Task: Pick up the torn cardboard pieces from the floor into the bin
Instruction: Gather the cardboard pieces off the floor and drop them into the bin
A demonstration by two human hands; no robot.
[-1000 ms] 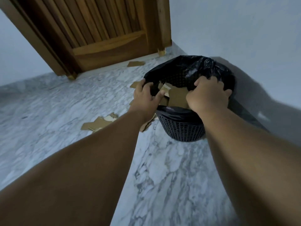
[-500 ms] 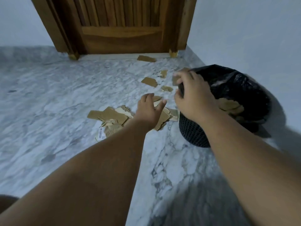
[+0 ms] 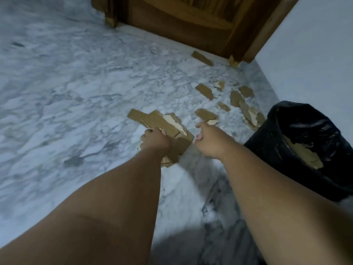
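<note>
A pile of torn brown cardboard pieces (image 3: 162, 122) lies on the marble floor in the middle of the head view. My left hand (image 3: 155, 140) is down on the near side of the pile, fingers curled round its pieces. My right hand (image 3: 209, 140) hovers just right of the pile with loosely curled fingers and holds nothing; its forefinger reaches toward a small piece (image 3: 205, 114). The bin (image 3: 267, 148), lined with a black bag, stands at the right with cardboard scraps (image 3: 301, 153) inside. More loose pieces (image 3: 204, 90) lie beyond, some against the bin's far side (image 3: 250, 115).
A wooden door (image 3: 181, 22) and its frame close off the far side, with one cardboard strip (image 3: 202, 58) just in front of it. A pale wall (image 3: 315, 54) runs behind the bin. Marble floor (image 3: 66, 92) spreads out to the left.
Both hands have left the bin's rim and gone down to the left toward the floor. My left hand now grips the cardboard pile; my right hand reaches beside it.
</note>
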